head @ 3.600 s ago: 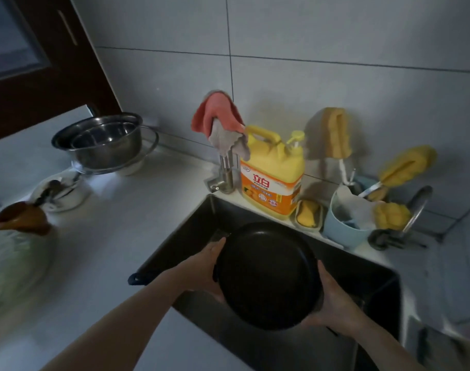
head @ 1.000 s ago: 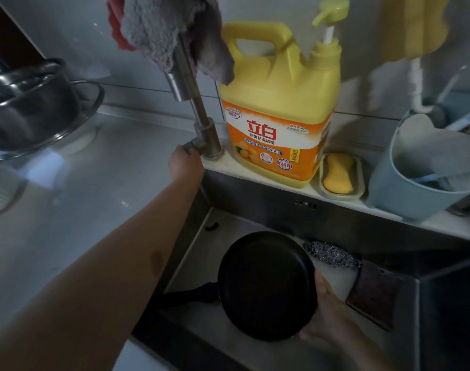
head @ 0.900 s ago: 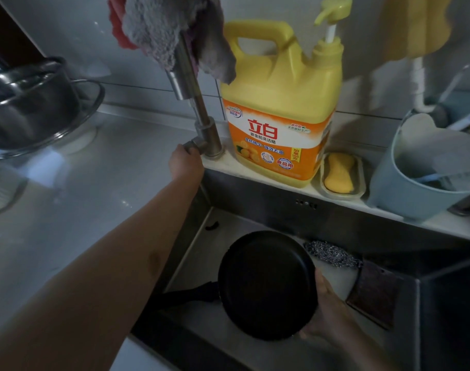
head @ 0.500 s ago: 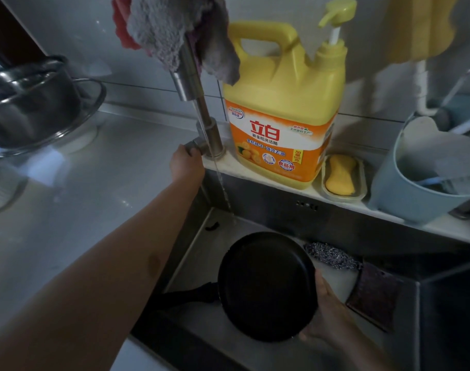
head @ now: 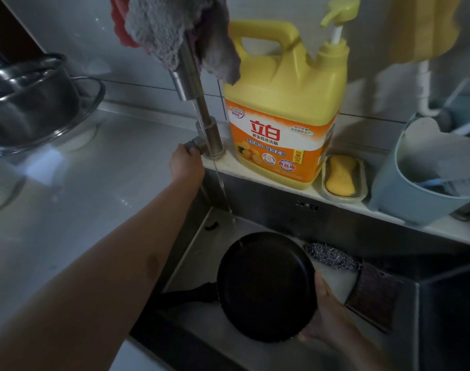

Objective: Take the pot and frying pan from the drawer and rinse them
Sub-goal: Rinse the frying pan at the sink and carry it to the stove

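- Two hands were at work: the left hand point(head: 186, 165) reached to the base of the faucet point(head: 199, 103), its fingers curled on the small side knob point(head: 193, 144).
- A thin stream of water point(head: 223, 191) fell onto the far rim of the frying pan point(head: 266, 286).
- The right hand point(head: 326, 315) gripped the pan's right rim, holding it tilted inside the sink point(head: 335, 226), handle pointing left.
- A steel pot point(head: 28, 103) sat on the counter point(head: 95, 188) at far left.
- A steel scourer point(head: 331, 257) lay in the sink just behind the pan.

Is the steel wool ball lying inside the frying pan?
No, the steel wool ball lies on the sink floor beside the frying pan, behind its right rim.
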A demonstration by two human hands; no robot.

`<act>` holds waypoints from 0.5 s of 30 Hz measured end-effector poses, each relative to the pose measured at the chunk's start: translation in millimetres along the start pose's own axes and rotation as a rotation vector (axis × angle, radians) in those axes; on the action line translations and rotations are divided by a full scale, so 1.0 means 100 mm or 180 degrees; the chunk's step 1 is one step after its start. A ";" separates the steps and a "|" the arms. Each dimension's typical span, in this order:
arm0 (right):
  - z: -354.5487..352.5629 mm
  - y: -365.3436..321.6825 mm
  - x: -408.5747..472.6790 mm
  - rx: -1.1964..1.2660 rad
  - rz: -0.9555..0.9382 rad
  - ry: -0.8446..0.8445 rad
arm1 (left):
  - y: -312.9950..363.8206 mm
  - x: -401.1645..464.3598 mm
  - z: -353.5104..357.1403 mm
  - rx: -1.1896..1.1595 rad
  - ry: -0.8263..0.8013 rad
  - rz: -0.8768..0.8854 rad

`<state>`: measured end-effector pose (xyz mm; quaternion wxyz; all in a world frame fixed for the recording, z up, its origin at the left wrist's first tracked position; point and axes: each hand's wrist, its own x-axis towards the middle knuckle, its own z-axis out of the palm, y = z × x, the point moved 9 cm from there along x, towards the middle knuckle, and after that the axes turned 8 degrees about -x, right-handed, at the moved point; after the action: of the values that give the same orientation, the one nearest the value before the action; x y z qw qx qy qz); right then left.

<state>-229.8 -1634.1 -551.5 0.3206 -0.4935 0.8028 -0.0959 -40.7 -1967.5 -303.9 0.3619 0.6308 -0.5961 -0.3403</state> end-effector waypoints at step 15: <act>-0.01 -0.01 -0.02 0.0048 0.0010 -0.0044 | -0.02 0.05 0.06 0.0117 -0.0099 -0.0162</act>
<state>-229.0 -1632.9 -550.0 0.3300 -0.4904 0.8007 -0.0980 -44.2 -1973.0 -308.5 0.3321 0.6470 -0.5915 -0.3481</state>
